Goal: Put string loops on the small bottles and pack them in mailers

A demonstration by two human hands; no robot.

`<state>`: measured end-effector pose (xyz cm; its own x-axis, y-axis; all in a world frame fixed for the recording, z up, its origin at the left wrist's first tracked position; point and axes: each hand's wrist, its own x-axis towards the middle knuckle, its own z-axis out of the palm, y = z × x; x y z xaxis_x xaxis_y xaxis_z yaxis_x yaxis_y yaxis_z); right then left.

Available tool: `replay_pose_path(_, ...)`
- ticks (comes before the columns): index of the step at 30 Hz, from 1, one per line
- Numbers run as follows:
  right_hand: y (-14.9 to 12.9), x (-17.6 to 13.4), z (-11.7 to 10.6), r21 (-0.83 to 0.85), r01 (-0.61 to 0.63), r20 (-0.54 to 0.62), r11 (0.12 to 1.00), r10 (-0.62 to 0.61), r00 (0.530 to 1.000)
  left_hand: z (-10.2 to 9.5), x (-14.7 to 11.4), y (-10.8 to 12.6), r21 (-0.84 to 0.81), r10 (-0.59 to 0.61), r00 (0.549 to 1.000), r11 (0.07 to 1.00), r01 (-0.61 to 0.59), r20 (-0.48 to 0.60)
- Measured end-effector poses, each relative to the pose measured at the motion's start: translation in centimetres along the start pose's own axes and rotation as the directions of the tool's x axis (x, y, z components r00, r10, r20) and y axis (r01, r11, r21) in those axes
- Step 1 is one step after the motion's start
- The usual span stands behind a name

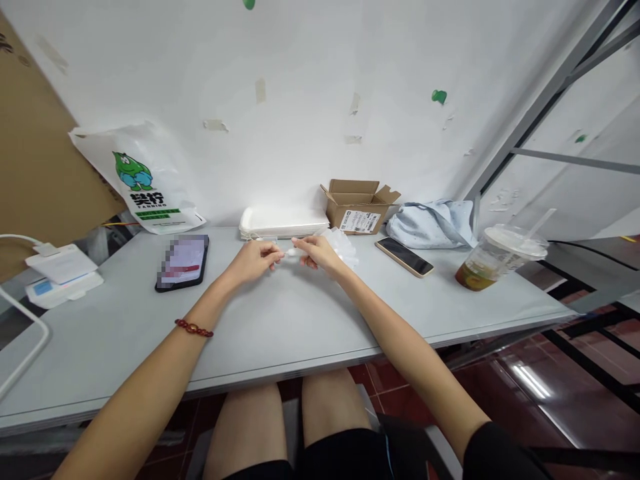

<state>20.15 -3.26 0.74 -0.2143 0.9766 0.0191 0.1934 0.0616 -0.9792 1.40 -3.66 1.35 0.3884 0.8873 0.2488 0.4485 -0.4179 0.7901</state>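
My left hand (253,261) is closed in a pinch just above the table, its fingertips against one end of a small white translucent piece (291,253). From the other side my right hand (319,253) pinches the same piece between thumb and fingers. The piece is too small and too covered to name its kind. Right beside my right hand lies a loose pile of clear, whitish plastic pieces (346,248), partly hidden by that hand. Behind both hands sits a stack of flat white packets (285,221) against the wall.
An opened cardboard box (357,207), a light blue cloth bag (433,223), a phone (404,256) and a tilted-looking drink cup with straw (500,257) stand to the right. Leftward are another phone (183,262), a white plastic bag (145,180) and a white charger (63,273) with cables.
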Motion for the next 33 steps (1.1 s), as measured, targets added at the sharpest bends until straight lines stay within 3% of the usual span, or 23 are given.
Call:
replay_pose_path(2, 0.0, 0.1, 0.0, -0.041, 0.080, -0.044, 0.996, -0.082, 0.996, -0.3, 0.1, 0.0, -0.006, -0.035, 0.999, 0.999, 0.035, -0.033)
replay_pose_path(5, 0.2, 0.2, 0.0, -0.036, 0.196, -0.020, 0.980, -0.197, 0.980, -0.5, 0.1, 0.1, -0.070, -0.077, 0.994, 0.995, 0.072, -0.075)
replay_pose_path(9, 0.5, 0.2, 0.0, -0.091, 0.263, 0.005, 0.960, -0.264, 0.965, -0.2, 0.0, 0.2, -0.159, -0.082, 0.989, 0.985, 0.062, -0.120)
replay_pose_path(17, 0.5, 0.1, 0.0, -0.108, 0.295, 0.022, 0.949, -0.294, 0.955, -0.1, -0.1, 0.2, -0.203, -0.104, 0.985, 0.976, 0.076, -0.135)
replay_pose_path(23, 0.6, 0.1, 0.1, -0.138, 0.304, 0.027, 0.943, -0.303, 0.953, -0.4, -0.1, -0.3, -0.235, -0.142, 0.987, 0.964, 0.121, -0.072)
replay_pose_path(33, -0.6, 0.0, 0.1, -0.033, 0.319, 0.042, 0.947, -0.318, 0.947, -1.9, 0.1, -0.7, -0.264, -0.136, 0.990, 0.956, 0.124, -0.028)
